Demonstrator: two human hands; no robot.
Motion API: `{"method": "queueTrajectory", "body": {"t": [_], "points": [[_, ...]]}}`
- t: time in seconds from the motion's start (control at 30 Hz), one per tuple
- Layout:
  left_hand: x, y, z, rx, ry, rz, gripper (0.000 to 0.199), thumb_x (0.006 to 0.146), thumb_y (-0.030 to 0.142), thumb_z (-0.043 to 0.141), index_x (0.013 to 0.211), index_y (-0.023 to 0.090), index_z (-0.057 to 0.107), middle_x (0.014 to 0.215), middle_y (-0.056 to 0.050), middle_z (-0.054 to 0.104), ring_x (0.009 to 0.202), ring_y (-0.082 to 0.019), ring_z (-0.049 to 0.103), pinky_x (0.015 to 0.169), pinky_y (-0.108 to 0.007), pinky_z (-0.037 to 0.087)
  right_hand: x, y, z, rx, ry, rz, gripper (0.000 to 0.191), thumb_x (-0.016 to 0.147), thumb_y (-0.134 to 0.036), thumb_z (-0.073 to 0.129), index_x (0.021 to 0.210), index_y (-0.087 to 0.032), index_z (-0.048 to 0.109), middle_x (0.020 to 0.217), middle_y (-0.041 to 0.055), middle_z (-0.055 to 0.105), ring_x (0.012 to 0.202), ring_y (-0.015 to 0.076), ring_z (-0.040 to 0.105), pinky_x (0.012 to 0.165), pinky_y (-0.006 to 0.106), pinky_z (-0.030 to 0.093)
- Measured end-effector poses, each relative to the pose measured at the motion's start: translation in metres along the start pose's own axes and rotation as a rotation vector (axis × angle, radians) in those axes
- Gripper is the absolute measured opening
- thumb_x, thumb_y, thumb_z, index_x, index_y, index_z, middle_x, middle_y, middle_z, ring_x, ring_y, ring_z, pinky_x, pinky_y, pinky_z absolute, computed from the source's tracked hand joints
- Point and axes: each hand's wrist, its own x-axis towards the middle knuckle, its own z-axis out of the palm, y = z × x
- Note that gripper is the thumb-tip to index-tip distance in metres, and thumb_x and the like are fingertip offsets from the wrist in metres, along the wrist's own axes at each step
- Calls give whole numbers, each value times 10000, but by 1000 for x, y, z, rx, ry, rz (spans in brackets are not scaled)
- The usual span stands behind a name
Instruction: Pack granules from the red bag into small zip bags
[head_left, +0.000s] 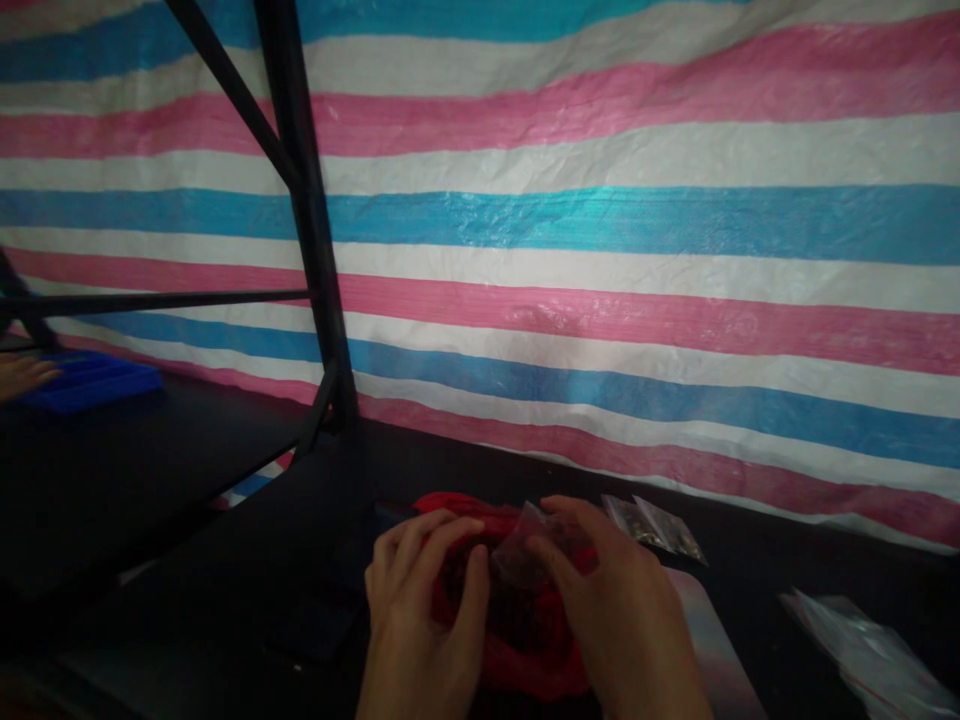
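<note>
A red plastic bag lies open on the black table, with small dark pieces inside that are too dim to make out. My left hand is at the bag's left side, thumb and fingers apart, with nothing seen between them. Over the bag's right part, my right hand pinches a small clear plastic bag between thumb and fingers. Whether that clear bag holds anything cannot be made out.
Two small filled clear bags lie behind my right hand. More clear bags are at the right. A pale sheet lies under my right forearm. Black frame bars, a blue tray and another person's hand are left.
</note>
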Motion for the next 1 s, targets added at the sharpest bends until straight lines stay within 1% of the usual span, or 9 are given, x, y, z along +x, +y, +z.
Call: {"method": "queueTrajectory", "body": {"t": [0.1,0.2,0.37,0.53,0.73,0.8,0.87,0.93,1.0], "points": [[-4,-6,7,128,-148,50,265,980,382,632,1210,433,752,1303,13,754,1231,-357,560,988,-547,429,-1,-3,4,24,-38,-33,254,934,-243,695,1143,-339,803,1174,22,825,1039,315,786,932,450,597],[-6,-13,11,162,-212,41,238,995,373,616,1152,448,778,1263,32,780,1219,-360,548,978,-555,418,-1,-3,6,115,-43,-51,291,912,-209,694,1155,-329,800,1202,21,821,1091,299,775,977,436,586],[-4,-17,10,155,-189,-4,158,969,431,667,1047,413,803,1221,17,794,1221,-363,544,993,-554,415,-1,1,1,282,-27,-78,348,891,-252,646,1201,-324,788,1135,18,831,1026,262,784,967,404,597],[-2,-16,11,133,-191,-51,220,958,463,679,1151,447,785,1277,20,778,1238,-369,543,1015,-575,399,-2,4,0,301,-1,-142,307,921,-338,575,1126,-324,803,1121,24,831,1027,265,779,980,433,584],[0,-15,9,120,-181,-64,201,929,465,702,1088,430,819,1246,0,792,1218,-387,529,1009,-590,377,-2,-2,-2,330,70,-139,250,862,-343,617,1007,-305,817,926,21,835,831,237,785,828,369,606],[1,-14,6,122,-99,-61,214,928,487,689,1069,407,829,1211,-23,800,1178,-390,532,1002,-597,377,0,-2,-17,349,186,-90,251,833,-420,651,974,-290,814,869,33,828,772,244,783,740,352,605],[2,-14,2,124,-8,-52,292,942,568,641,1048,377,835,1169,-52,803,1140,-394,536,998,-609,382,4,9,-45,325,356,15,342,779,-514,683,992,-275,804,852,59,825,766,278,789,690,364,600],[4,-15,-3,119,67,-36,436,944,686,572,1006,344,835,1128,-83,798,1119,-398,548,1007,-622,384,7,37,-82,217,527,157,460,748,-577,680,1075,-270,781,902,100,829,847,332,797,746,418,603],[6,-17,-7,103,107,-29,564,926,781,515,975,316,828,1095,-107,789,1109,-395,568,1027,-627,384,5,83,-118,9,621,357,508,782,-623,618,1128,-278,755,933,164,817,918,377,787,816,479,582]]}}
